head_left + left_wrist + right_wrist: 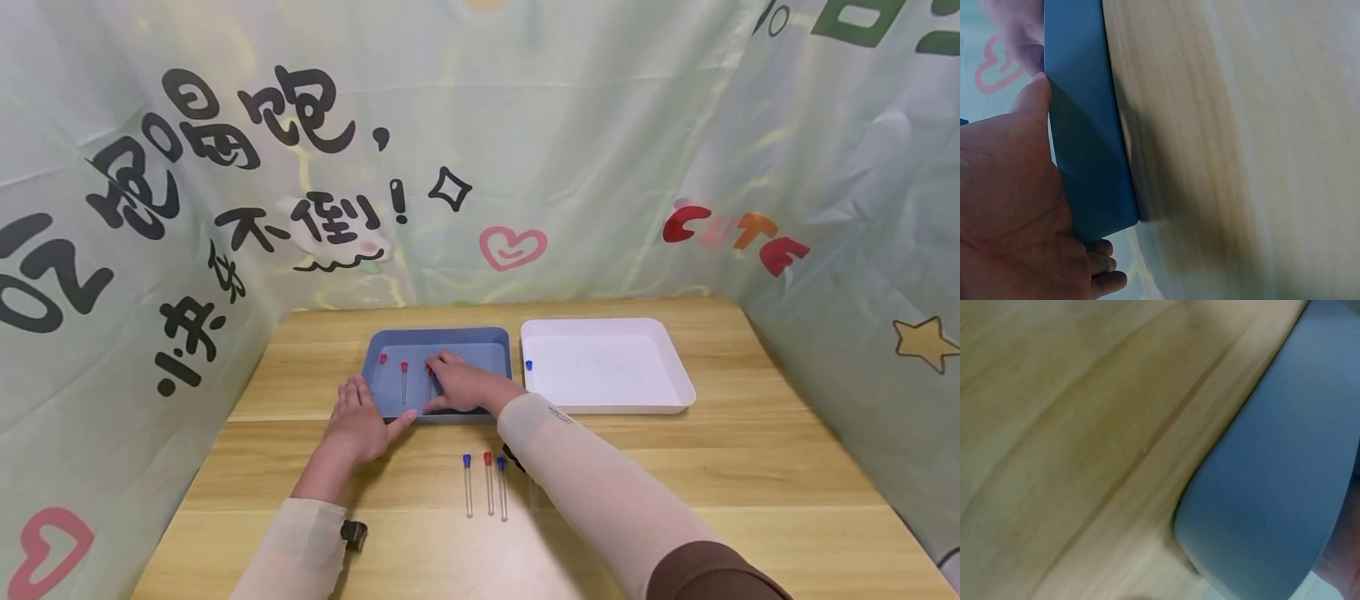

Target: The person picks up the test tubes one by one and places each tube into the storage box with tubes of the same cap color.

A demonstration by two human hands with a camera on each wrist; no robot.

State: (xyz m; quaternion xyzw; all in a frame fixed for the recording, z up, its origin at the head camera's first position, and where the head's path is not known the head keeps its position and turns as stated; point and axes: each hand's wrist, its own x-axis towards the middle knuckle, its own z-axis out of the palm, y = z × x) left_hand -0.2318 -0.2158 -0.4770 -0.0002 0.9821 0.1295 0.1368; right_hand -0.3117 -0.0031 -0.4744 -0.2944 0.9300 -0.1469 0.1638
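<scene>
In the head view, my left hand (362, 425) holds the front left corner of a blue tray (480, 336), its thumb along the front rim. My right hand (467, 385) reaches into this tray, fingers at the red cap of a slim clear test tube (431, 383). The hand partly hides that tube. Two more red-capped test tubes lie left of it, one test tube (404, 385) in plain sight. The left wrist view shows my left thumb on the blue wall and fingers around the corner. Only a sliver of right hand shows in the right wrist view.
A white tray (607, 367) stands right of the blue one, with a blue-capped tube (528, 366) by its left wall. Nearer on the wooden table (405, 533) lie a red-capped tube (490, 483) and blue-capped tubes (468, 486). My right forearm crosses beside them. Printed curtains (600, 167) surround the table.
</scene>
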